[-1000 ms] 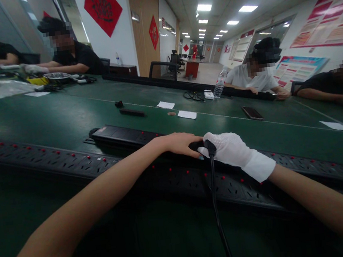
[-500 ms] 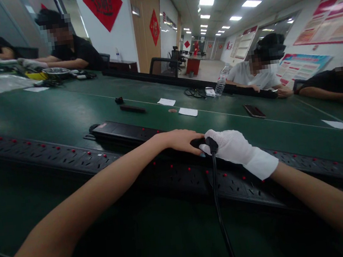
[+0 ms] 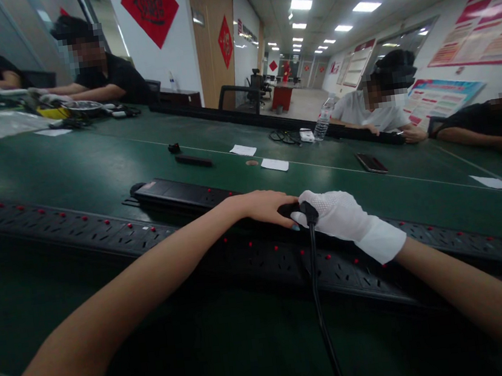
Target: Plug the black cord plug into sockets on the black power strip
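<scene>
My bare left hand (image 3: 268,206) lies across a black power strip (image 3: 172,193), its thumb on the near side and its fingers over the far side. My right hand (image 3: 329,210), in a white glove, is closed around a black plug (image 3: 309,211) just beside the left fingertips. From the plug a black cable (image 3: 317,289) hangs down towards me and off the bottom of the view. Both hands hide where plug and strip meet. Under them runs a longer row of black power strips (image 3: 287,263) with red dots along the sockets.
On the green table (image 3: 104,151) lie a thin black bar (image 3: 193,161), slips of white paper (image 3: 274,164) and a phone (image 3: 371,162). A water bottle (image 3: 325,119) stands at the far edge. Several people sit around; cables and a plastic bag (image 3: 14,122) lie at far left.
Both hands hold almost the same position on the strip and plug. The whole view has shifted only very slightly.
</scene>
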Tool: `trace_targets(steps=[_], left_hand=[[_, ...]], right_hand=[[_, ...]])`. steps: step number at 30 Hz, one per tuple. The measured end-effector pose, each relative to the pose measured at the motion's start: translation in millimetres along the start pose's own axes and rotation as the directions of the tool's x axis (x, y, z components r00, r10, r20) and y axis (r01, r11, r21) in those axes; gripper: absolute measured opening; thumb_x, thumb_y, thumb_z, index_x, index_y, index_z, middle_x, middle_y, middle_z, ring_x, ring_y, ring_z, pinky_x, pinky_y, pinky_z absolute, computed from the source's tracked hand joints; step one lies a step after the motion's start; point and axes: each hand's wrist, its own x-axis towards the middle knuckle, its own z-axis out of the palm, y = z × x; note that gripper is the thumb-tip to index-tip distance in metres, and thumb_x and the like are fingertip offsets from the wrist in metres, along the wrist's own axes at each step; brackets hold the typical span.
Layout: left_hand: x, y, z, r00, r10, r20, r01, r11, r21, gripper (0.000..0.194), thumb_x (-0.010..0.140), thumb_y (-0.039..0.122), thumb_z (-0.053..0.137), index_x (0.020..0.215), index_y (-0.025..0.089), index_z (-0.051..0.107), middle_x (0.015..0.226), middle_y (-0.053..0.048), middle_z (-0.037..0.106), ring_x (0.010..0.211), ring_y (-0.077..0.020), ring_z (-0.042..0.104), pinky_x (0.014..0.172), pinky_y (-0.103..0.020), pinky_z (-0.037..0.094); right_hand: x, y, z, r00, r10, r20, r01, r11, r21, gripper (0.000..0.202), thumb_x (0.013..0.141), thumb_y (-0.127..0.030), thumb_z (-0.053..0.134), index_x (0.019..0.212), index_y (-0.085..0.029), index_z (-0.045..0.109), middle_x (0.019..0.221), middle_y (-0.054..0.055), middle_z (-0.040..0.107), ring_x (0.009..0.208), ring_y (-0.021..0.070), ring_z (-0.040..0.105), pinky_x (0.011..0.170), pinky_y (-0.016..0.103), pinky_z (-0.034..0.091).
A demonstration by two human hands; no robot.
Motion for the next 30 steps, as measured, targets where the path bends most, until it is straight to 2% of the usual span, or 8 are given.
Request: trace_targets(steps=[30], left_hand=[[0.2, -0.2, 0.6, 1.000, 0.008, -0.016, -0.008, 1.000, 0.003, 0.072, 0.071, 0.063, 0.043, 0.131, 0.024, 0.031, 0.128, -0.009, 0.043, 0.109, -0.0255, 0.044, 0.090, -0.040, 0.032]], right_hand=[[0.1, -0.1, -0.9, 1.000, -0.011, 0.006, 0.011, 1.000, -0.003, 0.037, 0.084, -0.051, 0.032, 0.091, -0.022, 0.054, 0.068, 0.002, 0.061, 0.057, 0.0146, 0.053, 0.050, 0.025, 0.025]])
